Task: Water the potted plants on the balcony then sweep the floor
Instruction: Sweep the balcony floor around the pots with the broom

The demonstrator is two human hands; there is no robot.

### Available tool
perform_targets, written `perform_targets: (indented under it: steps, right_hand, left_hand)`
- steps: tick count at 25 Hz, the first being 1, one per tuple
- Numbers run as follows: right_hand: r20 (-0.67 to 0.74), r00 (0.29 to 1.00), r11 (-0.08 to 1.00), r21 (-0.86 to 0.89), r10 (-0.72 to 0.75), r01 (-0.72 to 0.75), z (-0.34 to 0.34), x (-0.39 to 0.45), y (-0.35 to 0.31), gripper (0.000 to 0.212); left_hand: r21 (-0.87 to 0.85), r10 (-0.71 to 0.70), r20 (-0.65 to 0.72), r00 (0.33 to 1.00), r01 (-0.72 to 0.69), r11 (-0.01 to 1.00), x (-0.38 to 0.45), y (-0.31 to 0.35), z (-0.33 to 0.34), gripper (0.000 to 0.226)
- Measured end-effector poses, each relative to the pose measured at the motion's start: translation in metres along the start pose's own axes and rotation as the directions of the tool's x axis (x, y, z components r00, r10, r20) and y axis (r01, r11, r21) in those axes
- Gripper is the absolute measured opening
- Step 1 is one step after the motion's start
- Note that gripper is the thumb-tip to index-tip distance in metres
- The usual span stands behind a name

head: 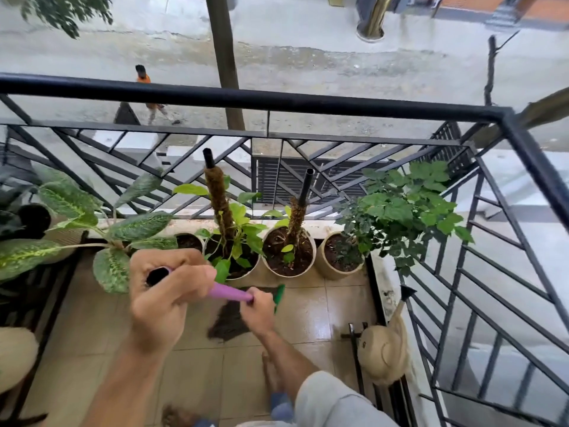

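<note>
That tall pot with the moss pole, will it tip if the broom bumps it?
Probably top-heavy: the moss pole rises well above its pot. The soil likely weighs the base down. Neighbouring pot sits close, perhaps bracing it.

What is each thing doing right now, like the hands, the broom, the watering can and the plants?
Left hand: grips the top of the purple handle.
Right hand: grips the handle lower down.
Broom: purple handle tilted, dark bristles on the tiles.
Watering can: set down by the railing, nobody holding it.
Potted plants: upright in a row by the railing.
</note>
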State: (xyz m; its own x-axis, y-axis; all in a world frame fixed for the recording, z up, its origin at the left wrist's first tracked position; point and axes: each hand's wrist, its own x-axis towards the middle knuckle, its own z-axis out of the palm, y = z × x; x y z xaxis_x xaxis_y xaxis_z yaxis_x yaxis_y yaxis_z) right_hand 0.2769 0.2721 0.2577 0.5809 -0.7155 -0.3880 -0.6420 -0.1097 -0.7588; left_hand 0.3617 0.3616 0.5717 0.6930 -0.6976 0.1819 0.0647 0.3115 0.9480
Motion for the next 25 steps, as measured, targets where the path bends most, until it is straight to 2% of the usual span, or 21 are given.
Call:
perform_targets:
  steps: [2,4,7,9,12,14,17,18,22,25]
  right_hand:
    - [-0.075,0.997,0.997,-0.072,0.035,-0.041,-0.037,0.014,0.04,0.012]
    - [-0.093,0.991,0.979,-0.173,0.093,-0.108,-0.067,0.033,0.087,0.009]
    - [-0.112,0.957,0.92,-0.265,0.268,-0.288,-0.113,0.058,0.154,0.007]
    - [-0.165,0.939,0.904,-0.266,0.301,-0.336,-0.138,0.067,0.193,0.007]
    - [-0.202,0.947,0.925,-0.241,0.25,-0.295,-0.158,0.057,0.186,0.017]
    - [-0.196,0.952,0.954,-0.139,0.235,-0.265,-0.148,0.053,0.175,0.02]
    - [-0.273,0.953,0.985,-0.068,0.133,-0.157,-0.117,0.049,0.169,0.041]
    - [-0.27,0.955,0.991,-0.027,0.12,-0.132,-0.108,0.046,0.168,0.038]
    - [-0.267,0.958,0.988,-0.076,0.107,-0.131,-0.088,0.015,0.141,0.013]
    - [-0.215,0.975,0.991,-0.106,0.053,-0.078,-0.057,0.0,0.106,0.013]
  left_hand:
    - [-0.016,-0.036,0.016,0.999,0.037,0.999,0.001,-0.025,0.0,0.035]
    - [0.008,-0.125,0.026,0.992,0.125,0.992,-0.005,-0.055,0.001,0.038]
    - [0.044,-0.29,-0.031,0.956,0.291,0.956,-0.022,-0.11,0.022,0.039]
    - [0.075,-0.326,-0.088,0.941,0.332,0.94,-0.034,-0.131,0.049,0.035]
    - [0.133,-0.328,-0.121,0.937,0.343,0.93,-0.037,-0.135,0.085,0.037]
    - [0.169,-0.35,-0.12,0.929,0.366,0.915,-0.036,-0.125,0.091,0.04]
    - [0.15,-0.31,-0.132,0.941,0.328,0.933,-0.032,-0.1,0.082,0.05]
    - [0.133,-0.291,-0.113,0.95,0.305,0.943,-0.031,-0.09,0.08,0.051]
    - [0.187,-0.246,-0.103,0.964,0.262,0.947,-0.039,-0.053,0.075,0.053]
    - [0.214,-0.152,-0.098,0.983,0.17,0.962,-0.042,-0.019,0.061,0.053]
